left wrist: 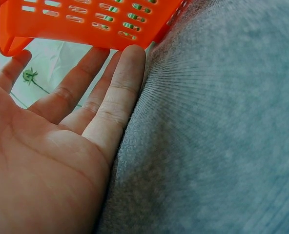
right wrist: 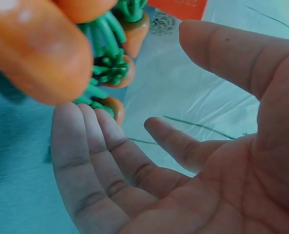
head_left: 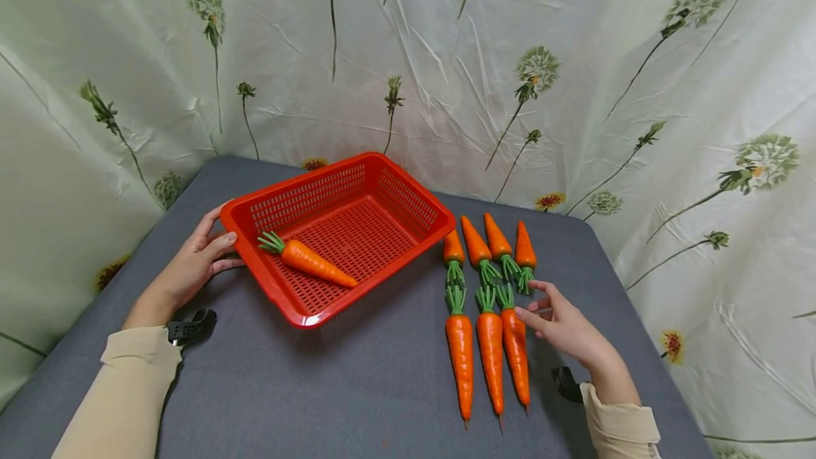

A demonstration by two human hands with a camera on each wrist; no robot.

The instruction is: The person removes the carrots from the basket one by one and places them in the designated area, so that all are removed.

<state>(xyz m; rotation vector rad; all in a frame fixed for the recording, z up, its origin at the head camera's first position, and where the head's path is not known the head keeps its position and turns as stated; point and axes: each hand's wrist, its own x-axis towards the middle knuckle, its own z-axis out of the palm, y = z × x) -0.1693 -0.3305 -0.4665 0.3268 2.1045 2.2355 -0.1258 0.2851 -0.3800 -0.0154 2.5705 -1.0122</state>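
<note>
A red plastic basket (head_left: 381,276) with slotted walls stands left of the middle, with one carrot (head_left: 315,263) lying inside it. Its left end meets my left hand (head_left: 191,268): the thumb lies at the rim, and in the left wrist view extended fingers (left wrist: 117,97) reach its lower edge. My right hand (head_left: 564,321) hovers beside the rightmost near carrot (head_left: 515,349), its thumb tip overlapping that carrot in the head view. In the right wrist view the thumb stands wide of the loosely bent fingers (right wrist: 69,141), and nothing lies between them.
Two more near carrots (head_left: 460,353) point towards me. Several far carrots (head_left: 474,241) point away, leaves meeting the near ones' leaves; the leftmost is partly hidden by the basket. All lie on a grey cloth-covered table (head_left: 306,402). A flower-printed curtain (head_left: 287,55) hangs behind.
</note>
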